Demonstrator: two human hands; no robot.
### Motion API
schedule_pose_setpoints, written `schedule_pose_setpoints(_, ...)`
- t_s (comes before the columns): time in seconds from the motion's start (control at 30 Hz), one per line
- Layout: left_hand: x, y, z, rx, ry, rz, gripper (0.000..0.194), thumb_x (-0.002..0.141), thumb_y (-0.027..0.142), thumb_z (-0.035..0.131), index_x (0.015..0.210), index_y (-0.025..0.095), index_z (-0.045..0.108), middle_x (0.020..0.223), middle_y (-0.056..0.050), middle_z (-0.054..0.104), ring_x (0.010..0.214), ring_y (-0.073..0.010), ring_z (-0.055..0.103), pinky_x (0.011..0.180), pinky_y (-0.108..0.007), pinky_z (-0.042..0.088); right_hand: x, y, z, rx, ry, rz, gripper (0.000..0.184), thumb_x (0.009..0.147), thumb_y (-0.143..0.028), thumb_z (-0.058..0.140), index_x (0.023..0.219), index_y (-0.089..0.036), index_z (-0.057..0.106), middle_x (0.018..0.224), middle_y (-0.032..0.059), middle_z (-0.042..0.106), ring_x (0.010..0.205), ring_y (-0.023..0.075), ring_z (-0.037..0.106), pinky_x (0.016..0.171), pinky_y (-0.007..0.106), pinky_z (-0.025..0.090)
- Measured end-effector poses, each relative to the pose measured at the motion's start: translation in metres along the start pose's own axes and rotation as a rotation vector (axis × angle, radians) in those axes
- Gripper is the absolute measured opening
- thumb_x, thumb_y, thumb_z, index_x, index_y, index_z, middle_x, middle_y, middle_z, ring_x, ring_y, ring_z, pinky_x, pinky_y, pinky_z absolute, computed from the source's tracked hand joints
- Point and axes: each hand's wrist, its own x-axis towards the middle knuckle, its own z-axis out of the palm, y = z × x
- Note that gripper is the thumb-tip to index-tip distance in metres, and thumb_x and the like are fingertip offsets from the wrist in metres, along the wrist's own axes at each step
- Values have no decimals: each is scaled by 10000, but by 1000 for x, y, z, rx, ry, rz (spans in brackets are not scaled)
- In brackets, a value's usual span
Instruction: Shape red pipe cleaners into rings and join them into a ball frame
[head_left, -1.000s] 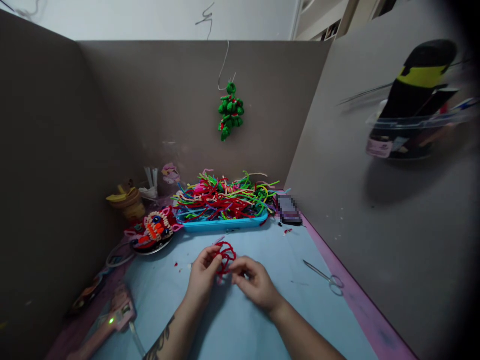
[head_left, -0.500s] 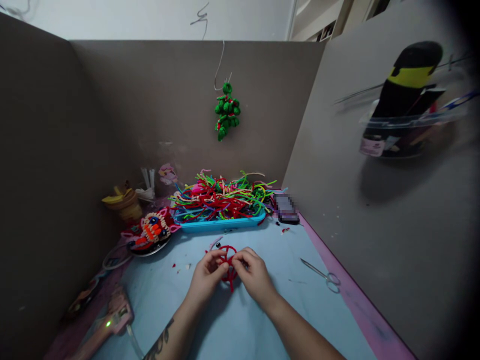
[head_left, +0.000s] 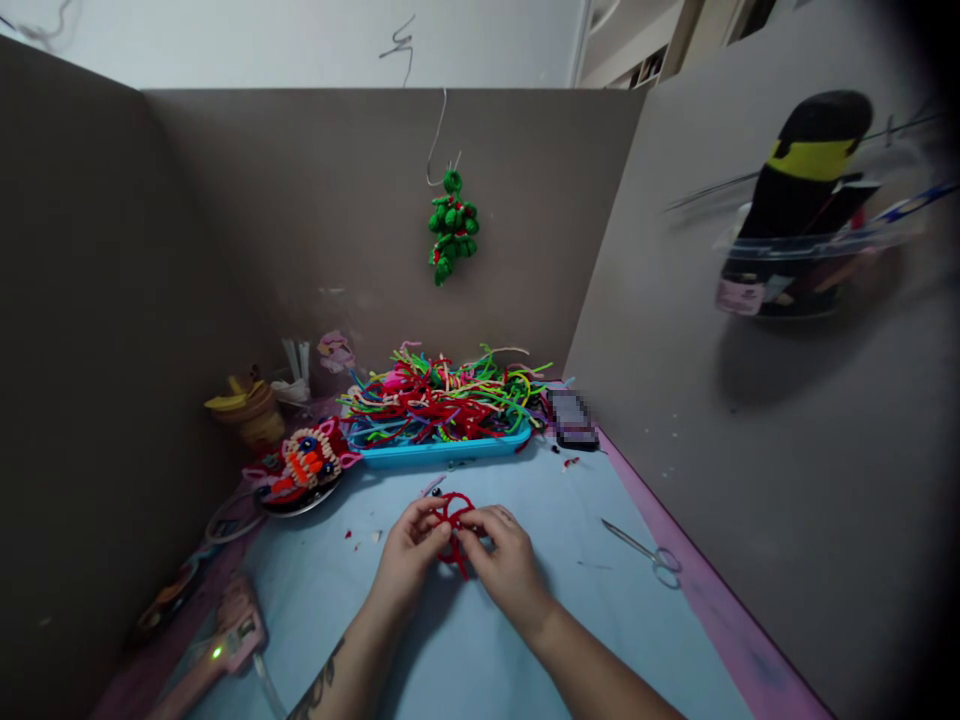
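Change: right hand (head_left: 504, 560) is drawn closer against left hand (head_left: 409, 552).
Grip: red pipe cleaner (head_left: 453, 520) is pinched by both.
Scissors (head_left: 645, 550): at 3 o'clock.

fuzzy red pipe cleaner (head_left: 453, 525) in the grip | matt blue mat (head_left: 465, 640) beneath it | shiny metal scissors (head_left: 646, 552) right of it | glossy blue plastic tray (head_left: 442, 450) beyond it

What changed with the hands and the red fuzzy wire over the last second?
The right hand moved in against the left hand, and both now pinch the red pipe cleaner, bunched tighter and lower between the fingertips. The scissors and blue tray stayed put.
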Motion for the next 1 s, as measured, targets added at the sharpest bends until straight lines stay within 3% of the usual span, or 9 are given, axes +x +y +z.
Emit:
schedule_pose_setpoints(0.5, 1, -5, -2, 99, -50, 93, 369, 630, 313, 800, 943, 192, 648, 664, 27, 570, 606, -104, 517, 588, -230, 399, 3, -2, -3, -27, -102, 37, 162, 815, -89, 490, 718, -202, 553, 737, 15, 569, 776, 187, 511, 693, 290, 383)
schedule_pose_setpoints(0.8, -1, -3, 3, 63, -27, 70, 386, 599, 318, 818, 912, 193, 630, 660, 24, 577, 597, -121, 532, 589, -254, 424, 1, 3, 1, -18, -47, 85, 139, 808, -139, 549, 707, -207, 617, 1020, 67, 503, 1027, 240, 464, 880, 375, 397)
schedule_pose_setpoints(0.9, 1, -1, 2, 40, 38, 63, 381, 582, 308, 826, 885, 179, 634, 678, 9, 604, 621, -127, 553, 598, -247, 427, 2, 3, 0, -20, -19, 86, 161, 793, -117, 547, 820, -227, 662, 1100, 77, 486, 1104, 257, 438, 935, 397, 382)
schedule_pose_setpoints(1.0, 4, -1, -3, -14, 128, 54, 365, 605, 301, 810, 890, 175, 621, 671, 17, 608, 598, -111, 545, 577, -226, 411, 3, 0, -5, -17, -52, 27, 379, 727, -12, 501, 993, -241, 645, 1057, 69, 496, 1060, 232, 469, 924, 373, 404)
